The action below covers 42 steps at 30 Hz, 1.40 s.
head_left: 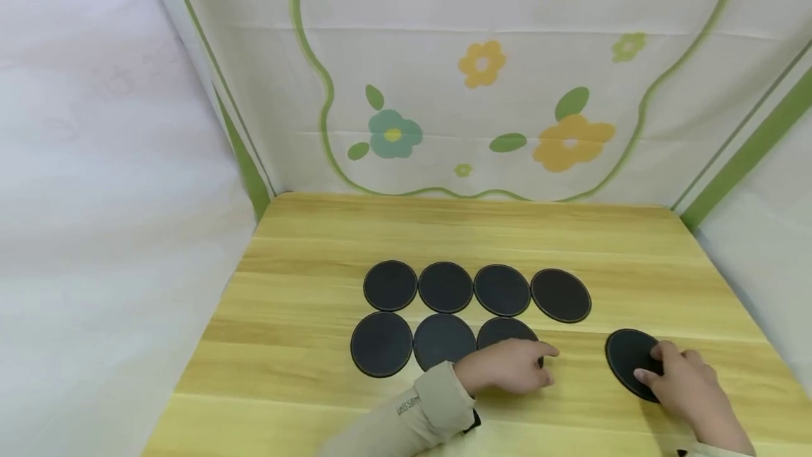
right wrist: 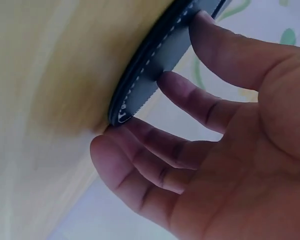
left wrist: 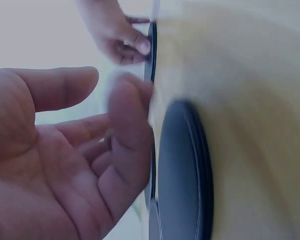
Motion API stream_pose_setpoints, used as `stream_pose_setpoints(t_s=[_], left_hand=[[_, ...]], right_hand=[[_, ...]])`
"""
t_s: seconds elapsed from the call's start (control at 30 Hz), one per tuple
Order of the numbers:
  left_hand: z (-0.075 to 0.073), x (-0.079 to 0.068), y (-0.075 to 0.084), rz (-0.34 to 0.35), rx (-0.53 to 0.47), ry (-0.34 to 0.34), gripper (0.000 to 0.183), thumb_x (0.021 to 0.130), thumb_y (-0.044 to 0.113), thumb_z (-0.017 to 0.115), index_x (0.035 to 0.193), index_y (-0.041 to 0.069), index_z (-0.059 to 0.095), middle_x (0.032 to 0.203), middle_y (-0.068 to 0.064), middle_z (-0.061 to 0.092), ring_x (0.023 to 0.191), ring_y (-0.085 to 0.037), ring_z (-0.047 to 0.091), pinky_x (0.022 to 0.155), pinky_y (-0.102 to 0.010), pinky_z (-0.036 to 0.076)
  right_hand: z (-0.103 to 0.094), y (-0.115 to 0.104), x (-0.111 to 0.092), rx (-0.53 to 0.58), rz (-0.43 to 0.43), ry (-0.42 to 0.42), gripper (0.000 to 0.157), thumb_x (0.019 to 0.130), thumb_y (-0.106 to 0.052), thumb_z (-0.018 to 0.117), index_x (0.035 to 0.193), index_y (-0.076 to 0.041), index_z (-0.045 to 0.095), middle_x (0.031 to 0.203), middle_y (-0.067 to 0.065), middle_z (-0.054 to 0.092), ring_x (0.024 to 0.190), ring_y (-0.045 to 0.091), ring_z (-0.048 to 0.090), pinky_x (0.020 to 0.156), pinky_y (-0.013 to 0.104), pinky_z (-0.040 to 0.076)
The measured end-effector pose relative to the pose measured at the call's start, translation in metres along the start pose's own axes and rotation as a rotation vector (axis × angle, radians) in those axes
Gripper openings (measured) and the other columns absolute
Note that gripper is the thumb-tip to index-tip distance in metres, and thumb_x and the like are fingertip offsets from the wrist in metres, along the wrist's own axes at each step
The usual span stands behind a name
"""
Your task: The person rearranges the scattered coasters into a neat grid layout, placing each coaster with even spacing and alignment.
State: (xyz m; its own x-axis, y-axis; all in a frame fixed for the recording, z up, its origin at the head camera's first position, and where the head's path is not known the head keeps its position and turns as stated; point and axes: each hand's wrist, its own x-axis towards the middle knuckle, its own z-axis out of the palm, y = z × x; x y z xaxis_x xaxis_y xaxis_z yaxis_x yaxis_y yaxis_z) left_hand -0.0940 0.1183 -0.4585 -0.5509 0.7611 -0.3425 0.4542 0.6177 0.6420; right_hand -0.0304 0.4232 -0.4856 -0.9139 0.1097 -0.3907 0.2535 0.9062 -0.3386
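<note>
My right hand holds a round black coaster by its edge, at the right of the table. In the right wrist view, thumb and forefinger lie on the coaster's stitched face while other fingertips sit at its rim. My left hand reaches over the right end of the front row, partly covering a black coaster there. Its fingers are loosely bent with nothing between them, and one is blurred in the left wrist view. A coaster lies beside that hand.
Behind the hands, several black coasters form a back row on the wooden table. More coasters lie in the front row to the left. A flowered white cloth hangs at the table's far edge, with white cloth on the left side.
</note>
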Motion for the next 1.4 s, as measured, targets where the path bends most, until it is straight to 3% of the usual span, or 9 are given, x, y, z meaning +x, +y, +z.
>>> stream_pose_setpoints(t_s=[0.2,0.4,0.57,0.77,1.03,1.4], left_hand=[[0.013,0.013,0.01,0.035,0.144,0.01,0.047,0.101,0.035,0.062,0.147,0.031,0.054,0.124,0.017,0.059,0.12,0.003,0.048,0.094,-0.018,0.041],[0.02,0.022,0.014,0.078,0.218,-0.007,0.047,0.103,0.036,0.058,0.149,0.031,0.051,0.142,0.017,0.05,0.13,0.002,0.042,0.102,-0.019,0.035],[0.021,0.023,0.015,0.091,0.249,-0.013,0.047,0.103,0.037,0.058,0.149,0.029,0.051,0.144,0.016,0.048,0.132,0.005,0.04,0.102,-0.017,0.032],[0.02,0.021,0.014,0.069,0.218,-0.015,0.047,0.103,0.037,0.058,0.149,0.031,0.051,0.146,0.013,0.046,0.132,-0.002,0.041,0.102,-0.019,0.035],[0.021,0.02,0.014,-0.013,0.143,0.026,0.054,0.099,0.041,0.063,0.15,0.035,0.046,0.127,0.008,0.041,0.106,-0.003,0.044,0.085,-0.021,0.042],[0.016,0.02,0.006,-0.006,0.074,0.047,0.054,0.097,0.04,0.065,0.148,0.033,0.05,0.124,0.005,0.042,0.102,-0.003,0.046,0.082,-0.018,0.042]], right_hand=[[0.014,-0.026,-0.005,0.01,-0.032,0.073,0.088,0.092,-0.055,0.069,0.135,0.017,0.042,0.115,0.051,0.039,0.102,0.068,0.043,0.078,0.071,0.043],[0.018,-0.039,-0.009,0.018,-0.043,0.121,0.101,0.088,-0.063,0.069,0.139,0.018,0.038,0.115,0.048,0.042,0.101,0.061,0.048,0.076,0.068,0.045],[0.019,-0.05,-0.006,0.01,-0.06,0.121,0.1,0.088,-0.063,0.07,0.139,0.018,0.039,0.114,0.047,0.044,0.1,0.057,0.051,0.076,0.066,0.046],[0.02,-0.058,-0.003,0.013,-0.099,0.147,0.093,0.089,-0.057,0.072,0.141,0.014,0.041,0.116,0.046,0.044,0.101,0.058,0.052,0.075,0.066,0.046],[0.022,-0.064,0.0,0.014,-0.143,0.169,0.083,0.09,-0.049,0.074,0.141,0.01,0.045,0.118,0.043,0.046,0.103,0.056,0.051,0.075,0.066,0.046],[0.027,-0.073,0.0,0.005,-0.174,0.197,0.078,0.088,-0.041,0.078,0.138,0.01,0.049,0.11,0.038,0.049,0.096,0.049,0.054,0.073,0.063,0.048]])
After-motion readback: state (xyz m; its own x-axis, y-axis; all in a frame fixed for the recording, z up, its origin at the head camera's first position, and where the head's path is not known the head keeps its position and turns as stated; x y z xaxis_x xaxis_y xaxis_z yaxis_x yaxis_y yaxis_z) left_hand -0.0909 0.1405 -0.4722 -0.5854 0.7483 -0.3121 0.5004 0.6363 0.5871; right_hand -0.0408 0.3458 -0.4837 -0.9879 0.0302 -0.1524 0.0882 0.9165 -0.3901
